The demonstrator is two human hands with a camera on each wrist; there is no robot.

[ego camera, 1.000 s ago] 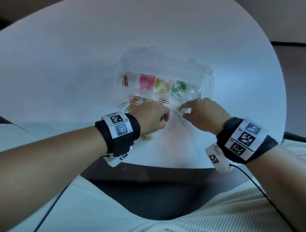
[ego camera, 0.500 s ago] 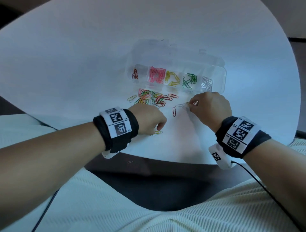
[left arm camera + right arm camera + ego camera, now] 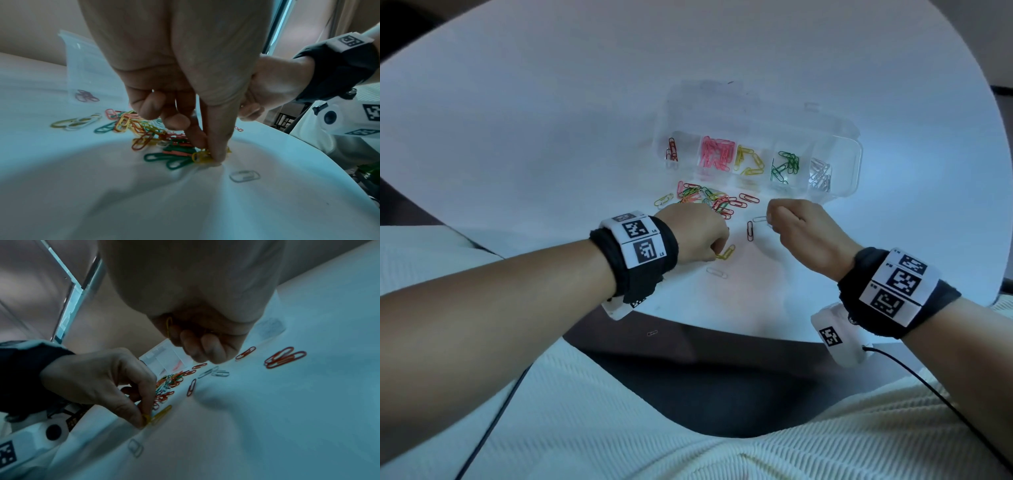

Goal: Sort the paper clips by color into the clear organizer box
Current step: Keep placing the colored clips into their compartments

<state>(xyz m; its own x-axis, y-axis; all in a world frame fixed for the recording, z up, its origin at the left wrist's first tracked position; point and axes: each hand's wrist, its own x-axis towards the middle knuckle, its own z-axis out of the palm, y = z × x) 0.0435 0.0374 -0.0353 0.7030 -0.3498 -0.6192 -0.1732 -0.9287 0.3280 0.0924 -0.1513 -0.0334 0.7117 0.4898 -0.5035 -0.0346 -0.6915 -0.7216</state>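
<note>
From the head view, the clear organizer box [image 3: 854, 161] sits on the white table [image 3: 551, 120], its compartments holding red, pink, yellow, green and silver clips. Left wrist: the left hand [image 3: 185, 81] pinches a yellow paper clip [image 3: 200, 156] against the table. Right wrist: the right hand [image 3: 205, 321] curls around another yellow clip [image 3: 169, 326].

The left hand [image 3: 697, 236] reaches down, thumb and forefinger pinched together at the surface, other fingers [image 3: 152, 105] curled. The right hand [image 3: 806, 233] hovers to its right, fingers [image 3: 207, 345] curled into the palm. Both forearms extend from near.
</note>
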